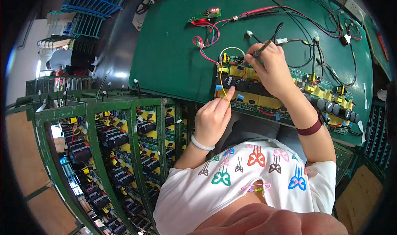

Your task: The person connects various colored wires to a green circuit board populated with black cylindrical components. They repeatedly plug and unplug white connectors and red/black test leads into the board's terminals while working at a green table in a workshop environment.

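A long circuit board (252,99) with yellow transformers and black capacitors lies along the near edge of the green table. Pinched in my right hand (271,67) over its far side is a dark pen-shaped test probe (262,48); my fingers cover its tip. A white wire (231,49) arcs from beside those fingertips to the board's left end. My left hand (213,117) is at the near left edge, its index finger stretched toward the capacitors and the others curled. A yellow wire (223,86) runs down from the board into these fingers.
A small circuit board with a lit red display (214,11) lies at the back, with red and pink wires. Another similar board (333,106) sits to the right. A red probe (258,11) and tangled cables (347,32) lie behind. A green rack (103,106) full of boards stands left.
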Tool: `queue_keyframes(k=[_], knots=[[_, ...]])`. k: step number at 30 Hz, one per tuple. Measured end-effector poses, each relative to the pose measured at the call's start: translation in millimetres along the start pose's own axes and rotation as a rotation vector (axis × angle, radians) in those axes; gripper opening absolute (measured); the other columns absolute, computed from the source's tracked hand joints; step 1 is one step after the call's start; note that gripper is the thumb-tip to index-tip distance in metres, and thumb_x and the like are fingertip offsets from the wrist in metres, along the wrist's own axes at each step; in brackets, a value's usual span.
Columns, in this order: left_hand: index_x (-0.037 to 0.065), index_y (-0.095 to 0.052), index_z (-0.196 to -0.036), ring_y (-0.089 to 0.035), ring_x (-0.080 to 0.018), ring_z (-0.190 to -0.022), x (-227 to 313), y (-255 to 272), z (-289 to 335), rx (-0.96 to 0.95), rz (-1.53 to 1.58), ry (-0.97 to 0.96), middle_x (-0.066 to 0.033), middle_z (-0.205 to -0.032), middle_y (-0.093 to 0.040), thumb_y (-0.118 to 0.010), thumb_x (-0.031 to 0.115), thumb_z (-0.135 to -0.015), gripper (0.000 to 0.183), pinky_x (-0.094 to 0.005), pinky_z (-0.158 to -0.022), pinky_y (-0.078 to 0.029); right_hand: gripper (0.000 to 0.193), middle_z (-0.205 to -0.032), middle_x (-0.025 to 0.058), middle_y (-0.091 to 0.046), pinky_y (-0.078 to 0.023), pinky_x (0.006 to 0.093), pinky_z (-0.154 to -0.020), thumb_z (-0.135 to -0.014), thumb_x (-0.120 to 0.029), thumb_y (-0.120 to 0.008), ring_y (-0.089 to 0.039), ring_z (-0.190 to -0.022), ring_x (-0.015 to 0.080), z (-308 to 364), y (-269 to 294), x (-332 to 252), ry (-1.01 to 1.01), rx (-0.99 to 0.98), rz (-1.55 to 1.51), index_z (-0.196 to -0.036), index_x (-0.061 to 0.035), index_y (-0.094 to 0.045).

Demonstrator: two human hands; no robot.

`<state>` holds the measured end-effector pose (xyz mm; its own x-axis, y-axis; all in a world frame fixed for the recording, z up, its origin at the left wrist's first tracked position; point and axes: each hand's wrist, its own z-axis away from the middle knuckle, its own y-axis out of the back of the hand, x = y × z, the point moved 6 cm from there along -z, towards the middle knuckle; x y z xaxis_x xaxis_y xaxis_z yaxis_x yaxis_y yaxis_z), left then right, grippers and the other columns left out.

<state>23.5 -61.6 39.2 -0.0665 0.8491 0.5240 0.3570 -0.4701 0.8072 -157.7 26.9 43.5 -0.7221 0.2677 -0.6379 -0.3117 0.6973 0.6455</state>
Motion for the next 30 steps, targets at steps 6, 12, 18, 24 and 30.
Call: queue_keyframes(k=[6, 12, 18, 24, 30], knots=[[0.004, -0.065, -0.131, -0.061, -0.0299, -0.064, 0.5, 1.0, -1.2, -0.021, -0.028, -0.003, -0.0150, -0.079, -0.064, -0.070, -0.005, -0.080, 0.052, -0.0407, -0.061, -0.051, 0.012, -0.081, 0.0052, -0.064, -0.041, 0.0406, -0.081, -0.091, -0.020, -0.069, -0.059, -0.091, 0.0266, -0.9, -3.4, 3.5, -0.012, -0.039, 0.000, -0.092, -0.0083, -0.067], [0.004, -0.064, -0.133, -0.061, -0.0297, -0.064, -1.8, 1.1, -1.5, -0.026, 0.000, -0.008, -0.0148, -0.078, -0.063, -0.070, -0.006, -0.080, 0.054, -0.0407, -0.062, -0.052, 0.013, -0.082, 0.0053, -0.065, -0.041, 0.0408, -0.083, -0.092, -0.020, -0.068, -0.060, -0.092, 0.0270, -2.3, -2.0, 2.4, -0.013, -0.027, -0.030, -0.090, -0.0074, -0.068], [0.005, -0.063, -0.134, -0.063, -0.0303, -0.066, -3.2, -0.6, 0.1, -0.018, -0.004, -0.011, -0.0151, -0.079, -0.064, -0.069, -0.006, -0.080, 0.056, -0.0406, -0.063, -0.052, 0.013, -0.083, 0.0061, -0.066, -0.042, 0.0415, -0.083, -0.092, -0.020, -0.068, -0.060, -0.093, 0.0277, -1.9, -4.2, 5.0, -0.043, -0.064, 0.000, -0.090, -0.0067, -0.069], [0.005, -0.064, -0.133, -0.062, -0.0306, -0.066, 0.5, 1.5, -2.2, -0.034, -0.017, 0.009, -0.0145, -0.078, -0.063, -0.069, -0.004, -0.080, 0.055, -0.0411, -0.064, -0.052, 0.011, -0.085, 0.0071, -0.066, -0.042, 0.0424, -0.082, -0.090, -0.017, -0.069, -0.060, -0.094, 0.0284, -1.7, -6.8, 9.4, -0.067, -0.067, -0.027, -0.089, -0.0062, -0.068], [0.006, -0.062, -0.135, -0.061, -0.0304, -0.066, 2.2, 3.0, -2.5, -0.036, -0.024, -0.003, -0.0134, -0.075, -0.059, -0.069, -0.002, -0.081, 0.055, -0.0418, -0.063, -0.051, 0.008, -0.087, 0.0067, -0.067, -0.042, 0.0426, -0.080, -0.088, -0.014, -0.069, -0.060, -0.093, 0.0294, -1.6, -2.8, 7.3, -0.055, -0.068, -0.035, -0.088, -0.0057, -0.069]])
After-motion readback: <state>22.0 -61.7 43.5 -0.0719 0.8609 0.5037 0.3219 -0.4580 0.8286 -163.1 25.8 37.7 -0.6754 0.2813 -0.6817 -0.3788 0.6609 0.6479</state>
